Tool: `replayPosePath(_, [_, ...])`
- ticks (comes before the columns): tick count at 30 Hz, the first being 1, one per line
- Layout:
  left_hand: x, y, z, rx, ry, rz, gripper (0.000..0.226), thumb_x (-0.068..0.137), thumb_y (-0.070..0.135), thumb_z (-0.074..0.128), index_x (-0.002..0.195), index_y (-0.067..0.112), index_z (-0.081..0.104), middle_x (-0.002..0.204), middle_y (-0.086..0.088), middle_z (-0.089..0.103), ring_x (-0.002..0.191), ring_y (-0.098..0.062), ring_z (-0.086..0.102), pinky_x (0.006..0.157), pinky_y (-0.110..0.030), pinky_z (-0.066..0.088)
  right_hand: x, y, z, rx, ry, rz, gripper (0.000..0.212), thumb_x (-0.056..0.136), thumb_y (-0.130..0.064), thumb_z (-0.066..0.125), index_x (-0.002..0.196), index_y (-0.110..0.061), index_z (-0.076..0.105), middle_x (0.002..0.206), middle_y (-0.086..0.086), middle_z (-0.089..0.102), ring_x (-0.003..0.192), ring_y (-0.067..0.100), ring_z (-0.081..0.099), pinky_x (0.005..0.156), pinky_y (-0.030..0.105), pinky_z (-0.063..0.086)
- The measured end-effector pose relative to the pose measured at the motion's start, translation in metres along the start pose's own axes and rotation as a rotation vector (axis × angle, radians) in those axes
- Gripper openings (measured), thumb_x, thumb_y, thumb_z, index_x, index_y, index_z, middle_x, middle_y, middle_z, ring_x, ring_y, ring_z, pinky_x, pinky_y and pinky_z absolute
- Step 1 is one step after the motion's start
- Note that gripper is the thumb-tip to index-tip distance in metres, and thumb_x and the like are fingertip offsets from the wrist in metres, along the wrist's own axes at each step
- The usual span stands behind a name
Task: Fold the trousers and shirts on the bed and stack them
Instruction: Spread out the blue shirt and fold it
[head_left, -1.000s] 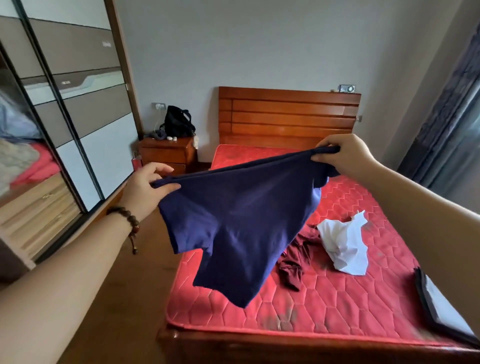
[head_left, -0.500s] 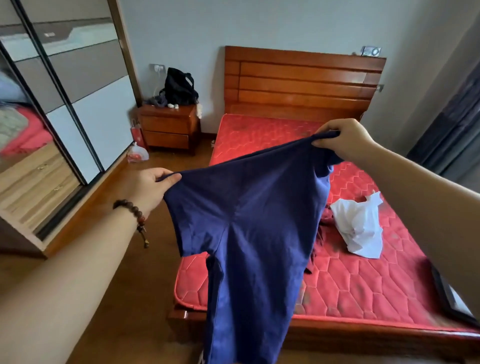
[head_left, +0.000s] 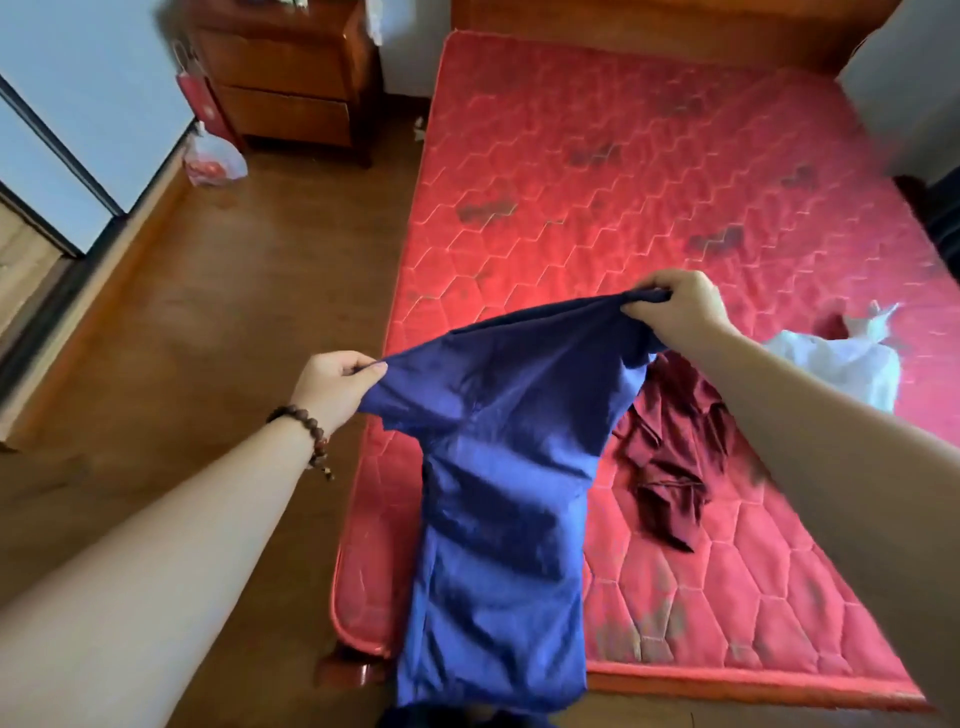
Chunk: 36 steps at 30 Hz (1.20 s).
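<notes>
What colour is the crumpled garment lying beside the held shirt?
Dark maroon garment, seen in the head view.

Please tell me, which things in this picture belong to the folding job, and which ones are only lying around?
Belong to the job:
blue shirt, held up by the left hand and right hand
dark red garment on the bed
white garment on the bed

Only lying around:
wooden nightstand
plastic bag on the floor

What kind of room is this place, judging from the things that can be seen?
Most likely a home bedroom: a bed with a bare red quilted mattress, a wooden nightstand beside it, and what seems to be a sliding-door wardrobe along the wall.
</notes>
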<state>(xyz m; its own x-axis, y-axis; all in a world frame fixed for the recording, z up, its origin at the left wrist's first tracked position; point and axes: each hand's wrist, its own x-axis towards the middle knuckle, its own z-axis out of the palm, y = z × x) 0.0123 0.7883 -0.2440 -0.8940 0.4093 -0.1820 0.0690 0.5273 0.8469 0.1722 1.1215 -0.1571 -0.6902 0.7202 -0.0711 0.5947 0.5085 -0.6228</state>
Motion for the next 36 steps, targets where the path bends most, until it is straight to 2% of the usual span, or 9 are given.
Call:
replayPosePath(5, [0.063, -0.042, 0.048, 0.140, 0.066, 0.022, 0.013, 0.090, 0.014, 0.063, 0.086, 0.003, 0.069, 0.078, -0.010, 0.066, 0.074, -0.021, 0.056, 0.062, -0.025, 0.035, 0.063, 0.044, 0.069, -0.027, -0.003, -0.015, 0.014, 0.077, -0.012, 0.072, 0.090, -0.017, 0.072, 0.080, 0.000, 0.063, 0.079, 0.015, 0.055, 0.067, 0.021, 0.035])
replayPosePath(10, [0.123, -0.079, 0.091, 0.254, 0.198, 0.072, 0.012, 0.095, 0.016, 0.054, 0.092, 0.005, 0.060, 0.076, -0.006, 0.059, 0.070, -0.025, 0.049, 0.062, -0.030, 0.033, 0.128, 0.083, 0.124, -0.061, -0.028, -0.032, 0.014, 0.078, -0.012, 0.070, 0.090, -0.017, 0.072, 0.078, -0.002, 0.061, 0.077, 0.017, 0.054, 0.068, 0.022, 0.036])
replayPosePath(16, [0.189, -0.117, 0.128, 0.312, 0.242, 0.105, 0.014, 0.097, 0.015, 0.052, 0.094, 0.003, 0.058, 0.074, -0.007, 0.056, 0.067, -0.025, 0.045, 0.060, -0.030, 0.030, 0.206, 0.107, 0.176, -0.207, -0.076, -0.137, 0.018, 0.078, -0.011, 0.068, 0.095, -0.012, 0.073, 0.088, 0.008, 0.068, 0.088, 0.026, 0.058, 0.072, 0.027, 0.040])
replayPosePath(20, [0.221, -0.147, 0.147, 0.397, 0.190, 0.053, 0.015, 0.096, 0.017, 0.055, 0.095, 0.003, 0.061, 0.076, -0.013, 0.061, 0.069, -0.029, 0.052, 0.061, -0.031, 0.033, 0.243, 0.122, 0.213, -0.293, -0.146, -0.163, 0.017, 0.078, -0.011, 0.068, 0.095, -0.011, 0.073, 0.090, 0.013, 0.069, 0.088, 0.028, 0.060, 0.073, 0.030, 0.046])
replayPosePath(23, [0.237, -0.172, 0.161, 0.571, 0.060, -0.077, 0.026, 0.096, 0.029, 0.055, 0.104, 0.006, 0.061, 0.097, -0.019, 0.064, 0.090, -0.039, 0.059, 0.071, -0.041, 0.046, 0.257, 0.142, 0.243, -0.415, -0.222, -0.123, 0.040, 0.080, -0.018, 0.070, 0.119, -0.013, 0.063, 0.113, 0.016, 0.063, 0.106, 0.033, 0.057, 0.087, 0.038, 0.047])
replayPosePath(25, [0.244, -0.182, 0.170, 0.760, 0.032, -0.095, 0.038, 0.094, 0.039, 0.053, 0.113, 0.006, 0.059, 0.111, -0.018, 0.059, 0.104, -0.039, 0.054, 0.082, -0.047, 0.045, 0.260, 0.156, 0.261, -0.586, -0.261, -0.155, 0.057, 0.083, -0.030, 0.069, 0.134, -0.016, 0.049, 0.133, 0.016, 0.048, 0.125, 0.034, 0.043, 0.104, 0.045, 0.036])
replayPosePath(27, [0.248, -0.185, 0.180, 0.883, 0.055, 0.015, 0.043, 0.093, 0.043, 0.052, 0.116, 0.007, 0.058, 0.114, -0.015, 0.057, 0.106, -0.038, 0.051, 0.084, -0.047, 0.042, 0.260, 0.165, 0.278, -0.659, -0.247, -0.298, 0.059, 0.088, -0.040, 0.062, 0.139, -0.018, 0.044, 0.146, 0.013, 0.035, 0.140, 0.030, 0.026, 0.115, 0.049, 0.017])
replayPosePath(30, [0.250, -0.185, 0.198, 0.892, 0.031, 0.221, 0.038, 0.092, 0.042, 0.052, 0.108, 0.008, 0.059, 0.105, -0.013, 0.059, 0.101, -0.035, 0.052, 0.083, -0.046, 0.040, 0.261, 0.172, 0.300, -0.694, -0.323, -0.484, 0.056, 0.093, -0.045, 0.053, 0.143, -0.024, 0.039, 0.150, 0.005, 0.033, 0.145, 0.024, 0.016, 0.118, 0.051, 0.003])
replayPosePath(36, [0.257, -0.187, 0.214, 0.952, -0.007, 0.307, 0.037, 0.097, 0.047, 0.040, 0.079, 0.015, 0.040, 0.081, -0.010, 0.060, 0.074, -0.033, 0.058, 0.055, -0.033, 0.029, 0.266, 0.180, 0.324, -0.794, -0.350, -0.459, 0.054, 0.090, -0.058, 0.047, 0.119, -0.013, 0.053, 0.121, 0.011, 0.052, 0.123, 0.032, 0.037, 0.118, 0.050, 0.006])
